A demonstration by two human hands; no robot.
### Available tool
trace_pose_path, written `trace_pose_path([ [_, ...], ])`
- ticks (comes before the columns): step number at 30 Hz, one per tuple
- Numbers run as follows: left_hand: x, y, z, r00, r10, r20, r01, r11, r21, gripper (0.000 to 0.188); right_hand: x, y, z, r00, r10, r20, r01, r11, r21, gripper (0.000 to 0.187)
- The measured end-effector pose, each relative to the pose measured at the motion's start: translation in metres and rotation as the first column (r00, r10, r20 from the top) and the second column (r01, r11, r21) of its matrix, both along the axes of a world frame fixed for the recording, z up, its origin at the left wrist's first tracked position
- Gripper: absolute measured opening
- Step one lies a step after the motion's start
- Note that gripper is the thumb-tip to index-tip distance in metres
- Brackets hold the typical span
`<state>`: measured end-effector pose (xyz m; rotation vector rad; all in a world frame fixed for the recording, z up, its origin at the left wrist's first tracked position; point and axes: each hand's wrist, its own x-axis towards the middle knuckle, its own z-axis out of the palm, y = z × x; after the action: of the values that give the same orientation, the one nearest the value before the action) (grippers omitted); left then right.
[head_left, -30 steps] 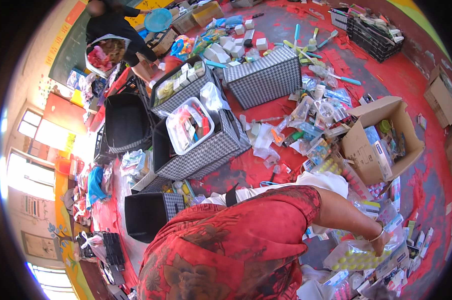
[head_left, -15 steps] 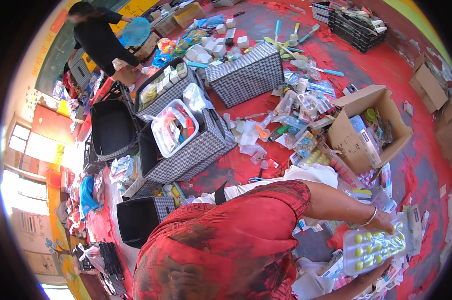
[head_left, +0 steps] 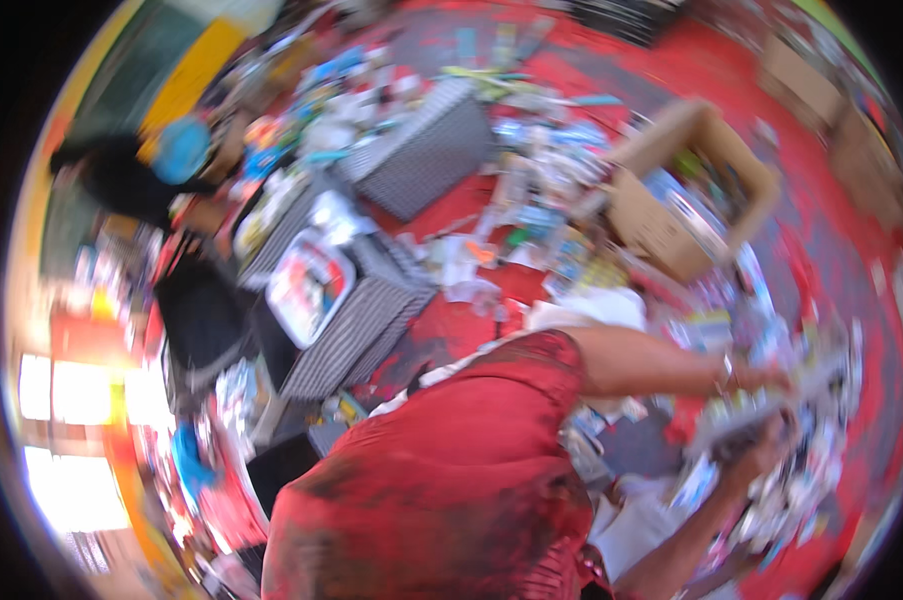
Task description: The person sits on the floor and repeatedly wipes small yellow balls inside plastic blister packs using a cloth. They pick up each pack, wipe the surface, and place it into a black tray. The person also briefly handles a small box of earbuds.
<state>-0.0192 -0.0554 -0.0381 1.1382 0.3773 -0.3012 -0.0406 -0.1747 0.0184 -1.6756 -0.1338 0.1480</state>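
Note:
Motion smears the whole picture. My left hand (head_left: pixel 761 378), with a bracelet at the wrist, reaches right over the heaped packages; its fingers are too blurred to read. Just below it, my right hand (head_left: pixel 771 442) is closed at the edge of a clear plastic tray (head_left: pixel 729 424), which looks tilted and greyish. The yellow-green balls seen in the tray earlier hardly show. Around both hands lie loose packages (head_left: pixel 811 460), mostly white and clear, too smeared to tell apart.
An open cardboard box (head_left: pixel 661 225) with mixed goods stands beyond my left arm. Patterned storage boxes (head_left: pixel 366 320) and a white tub (head_left: pixel 343 275) are on the left. Further off, a person in black (head_left: pixel 121 180) is beside a round blue thing (head_left: pixel 181 150). Mixed goods litter the red floor.
The view has shifted and blurred. My hands have come closer together. The tray, earlier facing up with its balls plain to see, now looks tipped.

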Motion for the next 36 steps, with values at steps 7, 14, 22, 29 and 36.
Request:
trace_pose_path([
  [7,-0.008,0.054,0.028,0.947,0.085,0.31,0.108,0.825,-0.555,0.062,0.024,-0.042,0.023,0.999,-0.014,0.045,0.022,0.981,-0.192,0.014],
  [14,-0.03,0.009,0.039,0.971,-0.175,0.165,0.24,0.775,-0.584,0.067,0.017,-0.024,0.039,0.749,0.148,0.645,0.068,0.952,-0.297,0.023],
  [22,-0.047,0.001,0.027,0.927,-0.337,0.164,0.356,0.657,-0.665,0.068,0.072,-0.1,0.007,0.813,-0.424,0.399,0.57,0.721,-0.394,0.025],
  [29,-0.043,-0.002,0.004,0.948,-0.306,0.091,0.316,0.939,-0.132,0.073,0.06,-0.07,0.018,0.871,-0.236,0.432,0.32,0.938,-0.132,0.024],
  [36,-0.01,0.008,0.008,0.975,0.055,0.214,0.12,0.678,-0.725,0.047,-0.007,-0.005,0.027,0.927,0.363,0.094,-0.353,0.93,-0.108,0.014],
])
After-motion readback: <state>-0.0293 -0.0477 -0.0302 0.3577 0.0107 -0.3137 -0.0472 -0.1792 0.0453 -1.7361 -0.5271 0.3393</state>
